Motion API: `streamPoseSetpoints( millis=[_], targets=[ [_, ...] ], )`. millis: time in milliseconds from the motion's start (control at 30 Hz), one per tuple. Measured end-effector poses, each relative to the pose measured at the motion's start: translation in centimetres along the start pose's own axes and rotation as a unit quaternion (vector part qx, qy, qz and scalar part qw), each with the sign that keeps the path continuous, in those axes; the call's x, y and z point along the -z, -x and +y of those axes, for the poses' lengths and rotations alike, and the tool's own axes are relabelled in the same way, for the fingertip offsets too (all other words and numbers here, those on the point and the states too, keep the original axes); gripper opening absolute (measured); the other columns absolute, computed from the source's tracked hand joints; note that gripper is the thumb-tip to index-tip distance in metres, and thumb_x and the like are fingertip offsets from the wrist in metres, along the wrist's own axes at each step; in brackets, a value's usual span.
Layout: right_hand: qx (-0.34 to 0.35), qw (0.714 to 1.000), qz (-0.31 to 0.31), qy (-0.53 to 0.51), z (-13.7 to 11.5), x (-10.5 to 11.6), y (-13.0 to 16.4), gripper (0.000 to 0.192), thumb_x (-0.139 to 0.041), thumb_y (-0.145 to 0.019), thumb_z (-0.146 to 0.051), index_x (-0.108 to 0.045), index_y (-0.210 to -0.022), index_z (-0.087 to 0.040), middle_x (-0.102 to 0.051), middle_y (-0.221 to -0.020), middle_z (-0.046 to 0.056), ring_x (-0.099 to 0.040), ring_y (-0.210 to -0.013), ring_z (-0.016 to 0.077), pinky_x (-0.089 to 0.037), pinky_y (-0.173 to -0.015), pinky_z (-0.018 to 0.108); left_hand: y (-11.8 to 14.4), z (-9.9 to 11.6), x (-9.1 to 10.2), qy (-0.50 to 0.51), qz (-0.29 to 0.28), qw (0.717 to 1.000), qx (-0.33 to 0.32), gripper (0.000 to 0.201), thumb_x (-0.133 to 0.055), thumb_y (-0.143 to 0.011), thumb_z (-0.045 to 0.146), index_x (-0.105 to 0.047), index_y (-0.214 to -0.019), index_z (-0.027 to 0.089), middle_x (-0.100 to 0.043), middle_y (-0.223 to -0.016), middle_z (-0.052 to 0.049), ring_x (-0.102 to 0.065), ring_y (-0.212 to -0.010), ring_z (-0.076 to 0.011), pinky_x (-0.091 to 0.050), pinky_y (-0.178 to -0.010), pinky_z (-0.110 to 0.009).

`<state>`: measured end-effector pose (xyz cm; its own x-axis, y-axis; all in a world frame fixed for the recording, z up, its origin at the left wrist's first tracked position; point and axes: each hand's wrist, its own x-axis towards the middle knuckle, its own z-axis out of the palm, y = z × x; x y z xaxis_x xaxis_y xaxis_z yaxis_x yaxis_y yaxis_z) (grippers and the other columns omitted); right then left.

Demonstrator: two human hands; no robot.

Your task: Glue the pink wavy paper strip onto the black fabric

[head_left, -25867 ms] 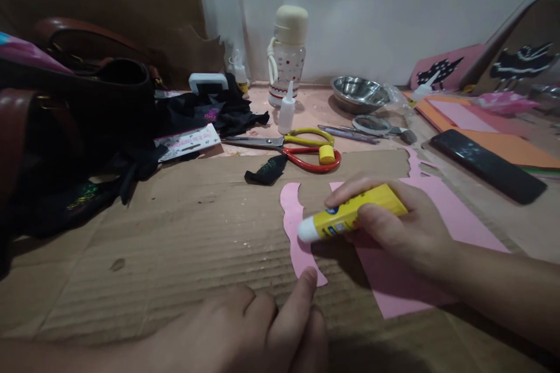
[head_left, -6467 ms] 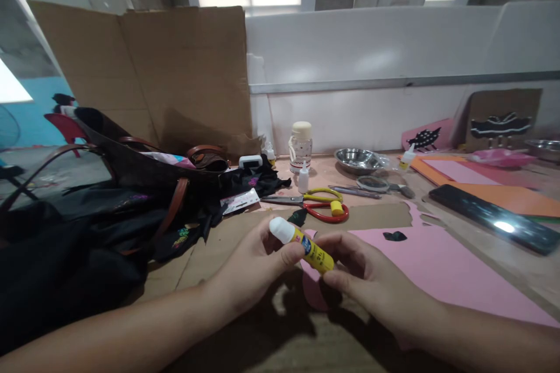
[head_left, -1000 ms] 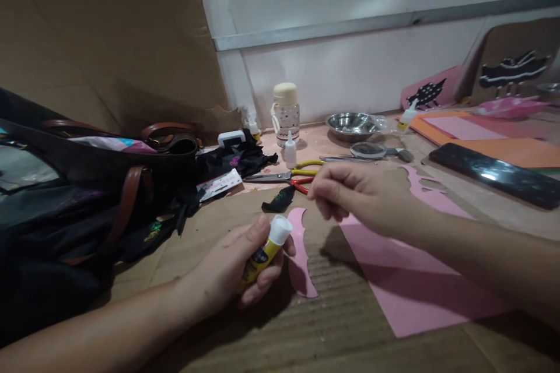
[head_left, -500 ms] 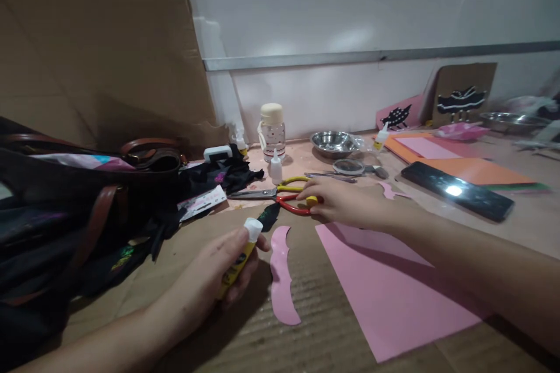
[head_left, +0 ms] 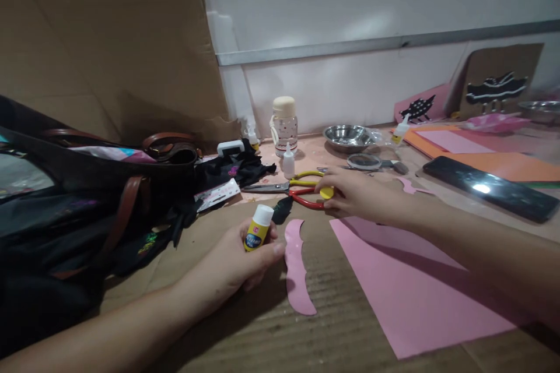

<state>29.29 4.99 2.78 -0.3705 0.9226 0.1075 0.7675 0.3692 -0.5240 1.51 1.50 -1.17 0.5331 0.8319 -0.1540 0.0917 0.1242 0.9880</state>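
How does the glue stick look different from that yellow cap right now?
The glue stick is longer, though its lower end is hidden, while the yellow cap is short. The glue stick has a printed label and a white top; the yellow cap looks plain. The glue stick is held in the left hand; the yellow cap is at the right hand's fingertips. Both show yellow.

The right hand (head_left: 356, 193) has since apparently closed on the yellow cap (head_left: 326, 192).
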Motion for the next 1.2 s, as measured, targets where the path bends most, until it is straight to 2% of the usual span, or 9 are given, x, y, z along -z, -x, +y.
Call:
streamPoseSetpoints(
  millis=[100, 167, 333, 467, 600, 767, 867, 1000, 1200],
  targets=[
    [-0.015, 0.997, -0.003, -0.072, -1.3, -1.0, 0.3, 0.019, -0.063, -0.091, -0.022, -0.070, -0.108, -0.023, -0.075, -0.084, 0.002, -0.070, -0.072, 0.0183, -0.055, -0.064, 0.030, 0.3, 0.3, -0.2, -0.030, -0.004, 1.000, -0.009, 0.041, -0.076, -0.083, 0.052, -0.047, -0.089, 0.023, -0.042, -0.051, 0.012, -0.030, -0.038, -0.0054, -0.024, -0.036, -0.015],
    [-0.020, 0.983, 0.004, -0.181, -2.4, -2.2, 0.7, 0.020, -0.064, -0.092, -0.024, -0.068, -0.112, -0.024, -0.078, -0.096, 0.003, -0.074, -0.086, 0.0189, -0.060, -0.075, 0.031, 0.5, 0.4, -0.3, -0.048, -0.006, 0.999, -0.014, 0.036, -0.073, -0.085, 0.049, -0.049, -0.087, 0.023, -0.042, -0.050, 0.012, -0.031, -0.039, -0.0062, -0.024, -0.037, -0.016],
    [-0.055, 0.837, -0.011, -0.544, -4.6, -5.1, 1.9, 0.018, -0.075, -0.088, -0.023, -0.070, -0.106, -0.022, -0.077, -0.100, 0.003, -0.075, -0.084, 0.0159, -0.063, -0.080, 0.032, 0.4, 0.9, -0.4, -0.082, 0.000, 0.997, -0.014, 0.030, -0.069, -0.086, 0.046, -0.052, -0.082, 0.022, -0.044, -0.053, 0.010, -0.032, -0.041, -0.0074, -0.027, -0.039, -0.019],
    [-0.042, 0.806, -0.007, -0.590, -5.3, -5.9, 2.4, 0.022, -0.080, -0.086, -0.024, -0.070, -0.106, -0.022, -0.077, -0.092, 0.001, -0.076, -0.075, 0.0139, -0.063, -0.072, 0.027, 0.4, 1.4, -0.5, -0.116, -0.014, 0.993, -0.014, 0.019, -0.072, -0.080, 0.035, -0.063, -0.084, 0.018, -0.057, -0.067, 0.005, -0.047, -0.056, -0.0104, -0.040, -0.054, -0.021],
    [0.000, 0.824, 0.002, -0.567, -5.3, -6.0, 3.0, 0.021, -0.080, -0.089, -0.027, -0.073, -0.109, -0.026, -0.078, -0.101, -0.001, -0.077, -0.087, 0.0141, -0.063, -0.078, 0.026, 0.5, 1.5, -0.6, -0.138, -0.025, 0.990, -0.018, 0.018, -0.068, -0.079, 0.027, -0.069, -0.094, 0.017, -0.066, -0.084, 0.002, -0.058, -0.074, -0.0158, -0.045, -0.068, -0.024],
    [0.044, 0.920, 0.038, -0.386, -5.8, -5.2, 3.6, 0.025, -0.070, -0.096, -0.030, -0.074, -0.120, -0.027, -0.080, -0.109, 0.000, -0.076, -0.097, 0.0165, -0.062, -0.087, 0.029, 0.8, 1.4, -0.6, -0.139, -0.054, 0.988, -0.037, 0.022, -0.069, -0.085, 0.033, -0.069, -0.100, 0.017, -0.070, -0.090, 0.000, -0.063, -0.083, -0.0192, -0.049, -0.076, -0.027],
    [0.137, 0.964, 0.067, -0.220, -5.9, -4.8, 3.9, 0.029, -0.062, -0.100, -0.025, -0.072, -0.126, -0.021, -0.081, -0.107, 0.004, -0.076, -0.096, 0.0180, -0.060, -0.089, 0.032, 1.0, 1.5, -0.6, -0.135, -0.087, 0.985, -0.057, 0.017, -0.069, -0.088, 0.035, -0.069, -0.094, 0.018, -0.073, -0.089, -0.001, -0.066, -0.086, -0.0199, -0.050, -0.080, -0.027],
    [0.285, 0.951, 0.105, -0.049, -5.8, -5.4, 4.2, 0.039, -0.051, -0.105, -0.021, -0.057, -0.143, -0.015, -0.075, -0.122, 0.014, -0.073, -0.109, 0.0221, -0.061, -0.092, 0.036, 1.1, 1.1, -0.5, -0.127, -0.098, 0.984, -0.082, 0.027, -0.070, -0.092, 0.045, -0.071, -0.097, 0.019, -0.075, -0.091, -0.002, -0.068, -0.087, -0.0202, -0.053, -0.082, -0.028],
    [0.312, 0.946, 0.072, 0.056, -6.8, -6.1, 5.2, 0.068, -0.054, -0.101, -0.017, -0.025, -0.160, -0.002, -0.050, -0.154, 0.028, -0.055, -0.139, 0.0302, -0.052, -0.109, 0.041, 1.6, 0.7, -0.2, -0.121, -0.070, 0.984, -0.109, 0.054, -0.050, -0.098, 0.068, -0.071, -0.110, 0.019, -0.074, -0.107, -0.008, -0.067, -0.104, -0.0263, -0.056, -0.090, -0.033]
  ],
)
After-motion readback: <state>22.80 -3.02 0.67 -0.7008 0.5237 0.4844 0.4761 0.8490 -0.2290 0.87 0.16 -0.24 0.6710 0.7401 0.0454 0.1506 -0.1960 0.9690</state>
